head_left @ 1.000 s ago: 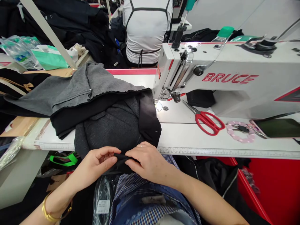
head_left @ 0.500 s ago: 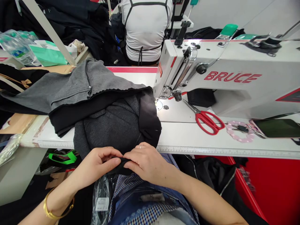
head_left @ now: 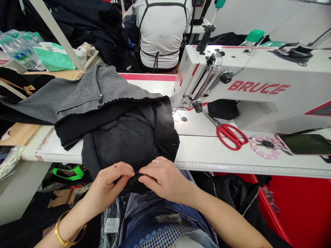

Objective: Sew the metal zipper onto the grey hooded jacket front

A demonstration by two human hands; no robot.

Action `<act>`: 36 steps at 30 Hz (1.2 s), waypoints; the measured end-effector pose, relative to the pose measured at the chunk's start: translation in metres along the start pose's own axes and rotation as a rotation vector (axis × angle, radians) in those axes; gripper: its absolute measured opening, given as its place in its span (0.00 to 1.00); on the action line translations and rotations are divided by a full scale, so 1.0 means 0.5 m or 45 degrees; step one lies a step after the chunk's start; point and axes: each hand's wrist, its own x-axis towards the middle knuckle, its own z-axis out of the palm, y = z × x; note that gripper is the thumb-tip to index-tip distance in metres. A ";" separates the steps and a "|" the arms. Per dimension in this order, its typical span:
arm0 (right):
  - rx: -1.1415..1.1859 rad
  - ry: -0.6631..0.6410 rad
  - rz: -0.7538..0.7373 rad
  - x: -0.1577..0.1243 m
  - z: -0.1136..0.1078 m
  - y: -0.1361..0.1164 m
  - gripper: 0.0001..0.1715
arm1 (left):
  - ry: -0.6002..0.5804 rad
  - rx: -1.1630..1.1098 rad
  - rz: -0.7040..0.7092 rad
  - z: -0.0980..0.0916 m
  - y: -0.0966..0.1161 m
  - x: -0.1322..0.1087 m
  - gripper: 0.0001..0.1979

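Observation:
A dark grey and black garment (head_left: 124, 137) lies over the front of the sewing table, its near edge hanging toward my lap. My left hand (head_left: 116, 177) pinches the black edge of that garment between thumb and fingers. Close beside it, my right hand (head_left: 162, 177) grips the same edge, the fingertips of both hands a small gap apart. The garment's far right side reaches the needle area of the white sewing machine (head_left: 248, 75). Whatever lies under my fingertips is hidden.
Red-handled scissors (head_left: 231, 136), a pink beaded ring (head_left: 263, 146) and a phone (head_left: 305, 143) lie on the table (head_left: 201, 148) to the right. A red bin (head_left: 297, 203) stands below. Beyond the table sits a person in a white top (head_left: 162, 34). Wrapped bottles (head_left: 20, 50) are at back left.
My left thumb and fingers have shifted along the black edge, and the left wrist has moved slightly right. The right hand keeps its hold. The whole view has shifted a little.

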 end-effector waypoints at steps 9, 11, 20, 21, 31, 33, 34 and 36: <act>0.058 0.037 0.009 -0.004 0.006 0.002 0.12 | 0.057 0.032 -0.096 0.002 0.011 -0.011 0.09; 0.058 0.034 0.019 -0.003 0.005 0.000 0.12 | 0.141 0.027 -0.118 0.007 0.009 -0.012 0.07; 0.085 0.016 0.059 -0.002 0.005 0.000 0.11 | 0.320 -0.212 -0.372 0.038 0.015 -0.018 0.03; 0.082 0.014 0.056 -0.002 0.006 0.001 0.11 | 0.340 -0.263 -0.425 0.043 0.014 -0.020 0.02; 0.001 0.017 0.020 0.000 0.016 0.003 0.14 | 0.241 -0.317 -0.542 0.050 0.012 -0.023 0.09; -0.009 0.009 0.012 -0.001 0.016 0.004 0.15 | 0.242 -0.338 -0.542 0.048 0.013 -0.020 0.09; -0.010 0.012 0.008 -0.001 0.016 0.004 0.15 | 0.241 -0.344 -0.549 0.048 0.012 -0.019 0.08; -0.004 0.038 0.002 -0.003 0.017 0.005 0.14 | 0.227 -0.349 -0.571 0.046 0.009 -0.021 0.09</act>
